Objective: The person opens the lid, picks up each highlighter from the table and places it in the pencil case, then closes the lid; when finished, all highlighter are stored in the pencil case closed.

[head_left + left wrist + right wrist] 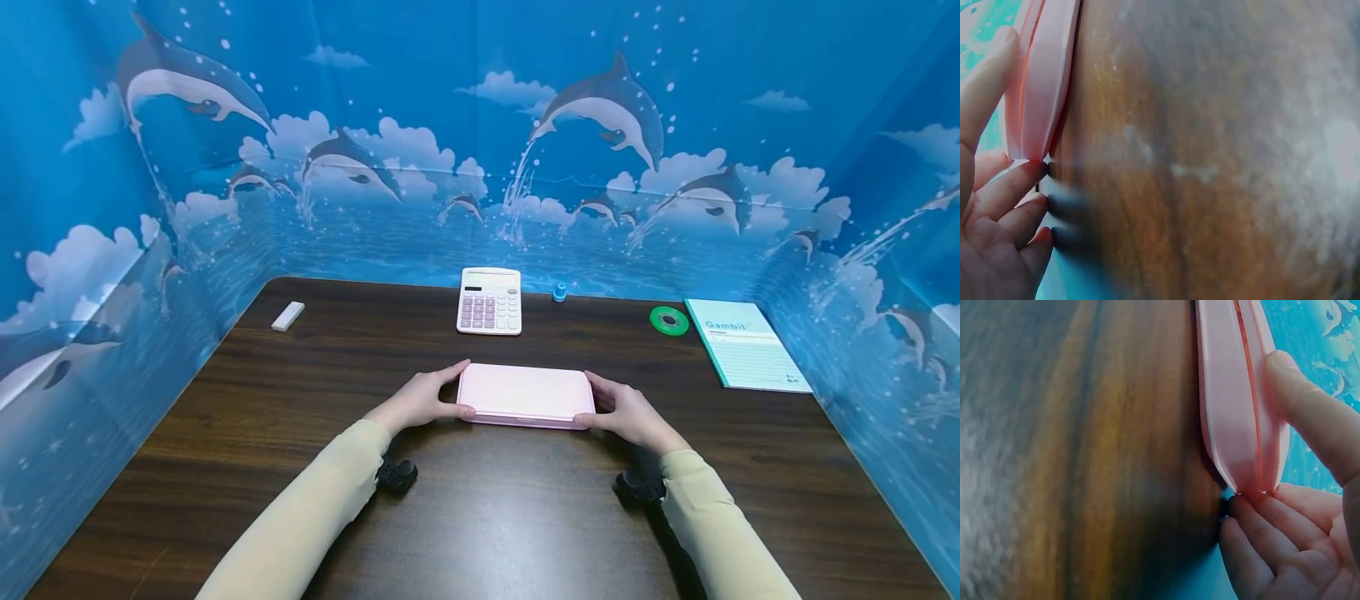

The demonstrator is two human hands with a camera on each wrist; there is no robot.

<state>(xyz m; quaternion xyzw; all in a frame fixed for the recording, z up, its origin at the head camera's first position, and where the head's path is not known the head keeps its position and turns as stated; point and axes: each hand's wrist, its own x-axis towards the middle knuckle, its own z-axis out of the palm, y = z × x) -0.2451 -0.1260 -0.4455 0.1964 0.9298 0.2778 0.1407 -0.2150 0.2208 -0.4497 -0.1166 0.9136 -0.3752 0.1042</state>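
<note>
Pink case (526,393) at frame centre on the table (487,517), gripped endwise by left hand (422,400) and right hand (628,412); lid seam visible only from wrists; bare wood below.

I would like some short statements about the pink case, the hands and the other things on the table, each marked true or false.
1. Both hands hold the pink case, left hand and right hand at opposite ends. True.
2. The case stands wide open. False: it is shut or nearly so.
3. The calculator lies beyond the case. True.
4. The green tape roll sits on the notebook. False: it lies beside it, on the table.
</note>
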